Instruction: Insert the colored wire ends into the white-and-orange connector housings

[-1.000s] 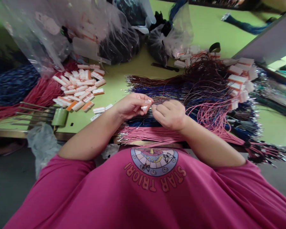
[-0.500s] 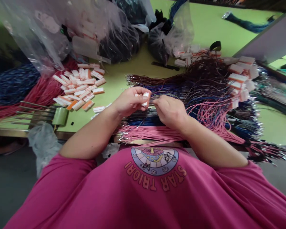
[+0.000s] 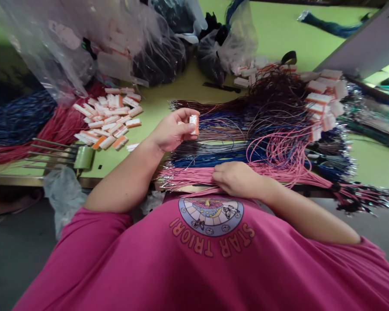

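Observation:
My left hand (image 3: 173,131) is closed on a small white-and-orange connector housing (image 3: 193,124), held up above the wires between thumb and fingers. Lower and to the right, my right hand (image 3: 235,178) rests on the bundle of pink wires (image 3: 194,176), its fingers curled down onto them; how many it grips is hidden. Blue wires (image 3: 210,160) and grey wires (image 3: 197,149) lie just beyond that hand, with brown wires (image 3: 210,134) farther back. Metal terminals tip the wires' left ends.
To the left lies a pile of loose connector housings (image 3: 110,116). A green cylinder with metal rods (image 3: 83,157) stands at the table's front edge. Plastic bags (image 3: 162,47) sit at the back. Wired housings (image 3: 320,101) are heaped on the right, beside a grey panel (image 3: 350,41).
My right hand has come down from beside the connector housing to the pink wires near the table edge. My left hand, still holding the housing, has shifted slightly left and away from me.

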{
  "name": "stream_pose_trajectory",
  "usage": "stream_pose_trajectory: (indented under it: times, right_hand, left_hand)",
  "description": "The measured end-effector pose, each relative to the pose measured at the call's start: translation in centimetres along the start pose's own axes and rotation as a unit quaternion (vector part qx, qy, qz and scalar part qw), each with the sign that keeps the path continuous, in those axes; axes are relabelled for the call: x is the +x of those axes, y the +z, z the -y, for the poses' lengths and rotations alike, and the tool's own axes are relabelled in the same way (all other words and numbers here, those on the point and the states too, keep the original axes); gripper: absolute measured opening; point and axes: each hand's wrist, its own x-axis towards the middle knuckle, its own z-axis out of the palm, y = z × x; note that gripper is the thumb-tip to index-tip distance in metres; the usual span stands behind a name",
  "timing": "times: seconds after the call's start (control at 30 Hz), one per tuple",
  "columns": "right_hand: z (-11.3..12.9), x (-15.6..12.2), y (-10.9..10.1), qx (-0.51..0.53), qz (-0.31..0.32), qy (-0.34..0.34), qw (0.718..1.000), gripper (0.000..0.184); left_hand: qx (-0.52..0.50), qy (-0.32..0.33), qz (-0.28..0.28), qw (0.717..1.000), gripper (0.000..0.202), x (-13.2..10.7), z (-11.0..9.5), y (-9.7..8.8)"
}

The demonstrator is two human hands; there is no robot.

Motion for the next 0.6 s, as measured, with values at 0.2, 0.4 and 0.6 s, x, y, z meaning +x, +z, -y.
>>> stream_pose_trajectory:
  times: [0.2,0.4,0.6]
  right_hand:
    - [-0.5,-1.2,-2.4,0.198,-0.034,0.049,0.978,0.010]
    - [2.6,1.4,-3.6,0.184,0.068,-0.001,0.981,0.014]
    - [3.6,5.4,-3.1,0.336,-0.097,0.002,0.937,0.014]
  left_hand:
    - [-0.001,0.005,0.017,1.000,0.049,0.2,0.3,-0.3]
    - [-0.007,0.006,0.044,0.999,0.056,0.3,0.7,-0.5]
    - [-0.032,-0.008,0.046,0.998,0.064,0.1,0.4,-0.3]
